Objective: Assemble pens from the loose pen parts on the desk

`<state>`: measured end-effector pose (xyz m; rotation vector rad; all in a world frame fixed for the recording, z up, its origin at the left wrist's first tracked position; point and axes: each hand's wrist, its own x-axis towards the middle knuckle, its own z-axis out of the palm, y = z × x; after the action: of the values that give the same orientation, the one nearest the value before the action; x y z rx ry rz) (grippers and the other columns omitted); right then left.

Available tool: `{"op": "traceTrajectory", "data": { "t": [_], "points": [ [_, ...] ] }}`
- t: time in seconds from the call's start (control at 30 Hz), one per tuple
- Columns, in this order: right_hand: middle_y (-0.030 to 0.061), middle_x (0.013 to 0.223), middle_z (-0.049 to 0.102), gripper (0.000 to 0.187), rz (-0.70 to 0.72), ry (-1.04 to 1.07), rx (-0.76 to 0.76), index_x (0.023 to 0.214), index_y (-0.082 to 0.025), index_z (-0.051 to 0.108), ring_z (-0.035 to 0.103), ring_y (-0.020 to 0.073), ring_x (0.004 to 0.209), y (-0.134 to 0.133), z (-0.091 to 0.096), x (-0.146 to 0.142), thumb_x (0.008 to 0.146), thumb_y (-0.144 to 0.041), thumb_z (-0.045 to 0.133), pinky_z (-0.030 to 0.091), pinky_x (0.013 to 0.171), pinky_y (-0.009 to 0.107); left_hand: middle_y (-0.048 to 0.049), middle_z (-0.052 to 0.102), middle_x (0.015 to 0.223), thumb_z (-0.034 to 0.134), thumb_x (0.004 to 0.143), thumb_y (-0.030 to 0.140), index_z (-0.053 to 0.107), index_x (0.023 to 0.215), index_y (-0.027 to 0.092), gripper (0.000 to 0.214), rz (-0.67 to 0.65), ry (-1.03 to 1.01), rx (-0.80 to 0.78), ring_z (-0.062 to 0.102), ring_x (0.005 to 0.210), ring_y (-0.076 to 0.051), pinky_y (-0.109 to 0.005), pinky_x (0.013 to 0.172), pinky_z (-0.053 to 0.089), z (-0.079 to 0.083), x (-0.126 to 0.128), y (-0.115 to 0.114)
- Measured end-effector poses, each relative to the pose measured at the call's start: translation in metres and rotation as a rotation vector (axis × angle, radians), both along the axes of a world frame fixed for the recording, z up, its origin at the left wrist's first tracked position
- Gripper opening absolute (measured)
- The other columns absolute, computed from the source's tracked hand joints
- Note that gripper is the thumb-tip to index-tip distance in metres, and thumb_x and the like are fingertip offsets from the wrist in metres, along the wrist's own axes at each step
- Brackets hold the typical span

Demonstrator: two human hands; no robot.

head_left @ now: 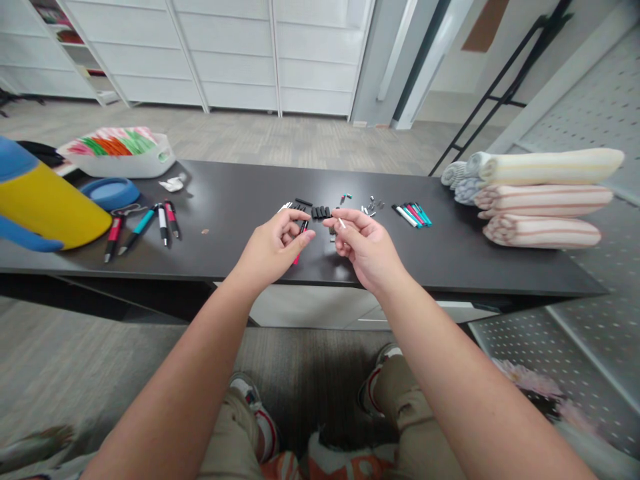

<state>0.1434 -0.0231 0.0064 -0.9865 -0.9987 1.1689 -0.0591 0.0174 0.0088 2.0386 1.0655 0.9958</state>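
Observation:
Both my hands are over the near-middle part of the dark table. My left hand has its fingers curled around a pink and black pen, partly hidden behind the thumb. In my right hand, the thumb and index finger pinch a small thin white piece. Just beyond my fingertips lie several short black sleeves, partly covered by the hands. A slim black piece rests behind them. Small metal parts and little coloured bits are scattered to the right.
Coloured pen barrels lie in a row at right, before rolled striped towels. Assembled pens lie at left, near a blue dish, a yellow and blue container and a white basket. Crumpled tissue sits nearby.

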Motion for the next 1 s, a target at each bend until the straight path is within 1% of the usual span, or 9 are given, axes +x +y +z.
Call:
{"op": "traceTrajectory", "data": {
  "t": [0.07,0.13,0.23,0.3,0.43,0.6,0.77,0.87,1.0],
  "points": [
    [0.0045,0.106,0.078,0.042,-0.006,-0.002,0.006,0.11,-0.023,0.072,0.053,0.009,0.062,0.001,-0.001,0.001,0.081,-0.05,0.086,0.044,0.056,0.025,0.0005,0.068,0.081,0.06,0.099,0.047,0.065,0.127,0.022,0.038,-0.017,-0.029,-0.024,0.058,0.065,-0.013,-0.026,0.065,0.046,-0.001,-0.002,0.002],
    [0.0034,0.097,0.076,0.043,-0.005,0.01,0.008,0.109,-0.022,0.074,0.051,0.009,0.06,0.002,-0.001,0.001,0.082,-0.054,0.086,0.042,0.054,0.025,-0.001,0.07,0.083,0.057,0.101,0.047,0.065,0.127,0.021,0.037,-0.027,-0.044,-0.043,0.059,0.067,-0.014,-0.026,0.065,0.045,-0.002,-0.003,0.003],
    [-0.0009,0.081,0.067,0.041,0.007,0.014,0.014,0.104,-0.022,0.076,0.047,0.0087,0.057,0.002,-0.001,0.0,0.082,-0.055,0.086,0.037,0.051,0.024,-0.0019,0.07,0.083,0.055,0.102,0.046,0.067,0.126,0.021,0.037,-0.036,-0.053,-0.058,0.059,0.068,-0.015,-0.026,0.065,0.046,-0.002,-0.004,0.005],
    [-0.0027,0.077,0.06,0.039,0.003,-0.007,0.021,0.102,-0.022,0.077,0.044,0.0087,0.057,0.001,0.0,-0.001,0.082,-0.054,0.086,0.035,0.05,0.024,-0.0022,0.07,0.083,0.054,0.102,0.046,0.067,0.126,0.022,0.036,-0.026,-0.07,-0.048,0.06,0.071,-0.015,-0.028,0.07,0.049,-0.001,-0.004,0.005],
    [-0.0022,0.082,0.059,0.037,-0.027,-0.021,0.025,0.1,-0.023,0.078,0.046,0.0092,0.06,0.001,-0.001,-0.002,0.081,-0.054,0.087,0.04,0.052,0.024,-0.0025,0.069,0.084,0.053,0.103,0.044,0.067,0.127,0.022,0.035,-0.007,-0.088,0.005,0.063,0.078,-0.017,-0.029,0.078,0.051,-0.001,-0.004,0.003],
    [0.0004,0.094,0.067,0.038,-0.049,0.008,0.015,0.102,-0.022,0.078,0.057,0.0098,0.071,0.002,-0.003,-0.001,0.08,-0.052,0.088,0.05,0.059,0.021,-0.0006,0.069,0.086,0.051,0.104,0.044,0.07,0.126,0.024,0.034,-0.014,0.033,0.059,0.059,0.072,-0.015,-0.027,0.073,0.048,0.003,-0.002,-0.004],
    [0.0004,0.095,0.069,0.043,-0.078,0.041,0.018,0.1,-0.022,0.073,0.067,0.0125,0.084,0.004,-0.005,-0.001,0.076,-0.053,0.091,0.059,0.072,0.023,-0.0027,0.075,0.098,0.057,0.101,0.043,0.073,0.122,0.025,0.032,-0.039,0.132,0.085,0.066,0.088,-0.019,-0.029,0.084,0.049,0.006,0.002,-0.008],
    [0.0,0.093,0.069,0.043,-0.064,0.036,0.027,0.098,-0.022,0.071,0.069,0.0135,0.088,0.004,-0.006,-0.001,0.076,-0.052,0.092,0.061,0.077,0.024,-0.0014,0.073,0.091,0.061,0.099,0.045,0.074,0.12,0.024,0.032,-0.024,0.157,0.105,0.064,0.082,-0.018,-0.028,0.081,0.048,0.005,0.002,-0.007],
    [0.0007,0.092,0.071,0.041,-0.03,0.013,0.031,0.095,-0.021,0.071,0.07,0.0136,0.087,0.004,-0.006,-0.002,0.076,-0.051,0.092,0.061,0.078,0.025,0.0005,0.071,0.087,0.062,0.099,0.045,0.075,0.117,0.024,0.031,-0.015,0.148,0.123,0.059,0.074,-0.015,-0.026,0.075,0.046,0.004,0.001,-0.007]
  ]
}}
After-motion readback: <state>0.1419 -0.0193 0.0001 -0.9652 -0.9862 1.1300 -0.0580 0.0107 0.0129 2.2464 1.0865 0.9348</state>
